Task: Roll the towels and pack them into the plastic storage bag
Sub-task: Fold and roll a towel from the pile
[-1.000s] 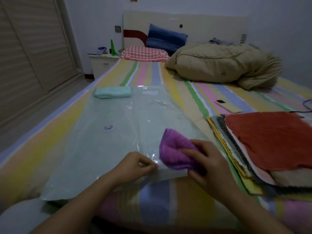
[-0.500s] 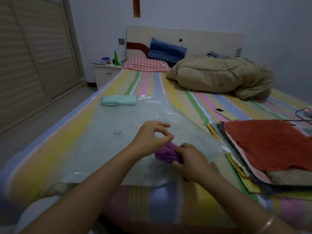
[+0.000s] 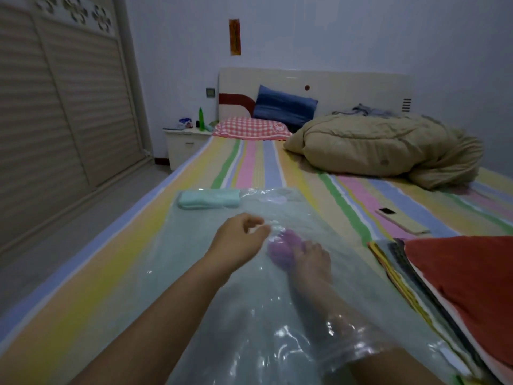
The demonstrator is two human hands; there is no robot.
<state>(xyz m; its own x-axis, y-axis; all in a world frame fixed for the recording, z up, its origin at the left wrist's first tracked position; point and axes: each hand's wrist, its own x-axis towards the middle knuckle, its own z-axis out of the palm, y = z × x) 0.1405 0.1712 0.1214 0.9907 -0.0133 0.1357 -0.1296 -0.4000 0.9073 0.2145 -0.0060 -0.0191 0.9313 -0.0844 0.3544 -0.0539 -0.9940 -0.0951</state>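
Observation:
A clear plastic storage bag (image 3: 194, 245) lies flat on the striped bed. My right hand (image 3: 311, 259) and forearm are inside the bag, seen through the plastic, gripping a rolled purple towel (image 3: 281, 248). My left hand (image 3: 240, 240) is above the bag, pinching its top layer just left of the purple roll. A rolled mint-green towel (image 3: 208, 198) lies at the bag's far left corner, seemingly inside it. A stack of flat towels with a red one on top (image 3: 466, 276) sits to the right of the bag.
A phone (image 3: 402, 219) lies on the bed beyond the stack. A bunched tan quilt (image 3: 383, 147) and pillows (image 3: 251, 129) fill the head of the bed. A white nightstand (image 3: 184, 145) and wardrobe doors (image 3: 69, 107) stand on the left, with floor between.
My right hand has pushed the purple towel from the bag's mouth deep inside the bag. My left hand moved forward, holding the upper plastic layer. The view tilted up.

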